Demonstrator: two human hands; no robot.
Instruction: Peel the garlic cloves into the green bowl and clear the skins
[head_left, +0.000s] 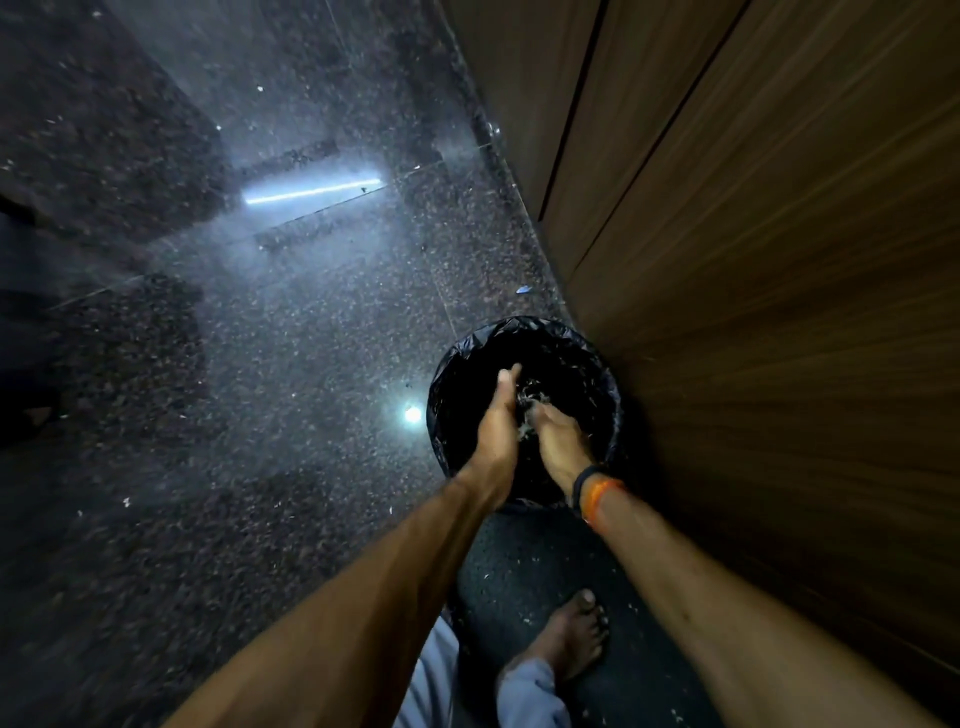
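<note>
Nearest, a bare foot (566, 639) stands on a dark mat (524, 561) dotted with pale scraps. Just beyond it, both hands meet over a bin (452, 358) lined with a black bag. The left hand (496, 421) has its thumb up and fingers fairly straight. The right hand (558, 441), with dark and orange bands at the wrist, presses close against it. Garlic skins (527, 402) show as pale flakes between the hands and down in the bag. Whether either hand grasps any is not clear; they look released, brushing together. The green bowl is out of view. The likely slip is light skins drifting past the rim onto the speckled floor (260, 389), since the hands sit near the bin's front edge. A wooden panel (753, 260) stands beside the bin.
</note>
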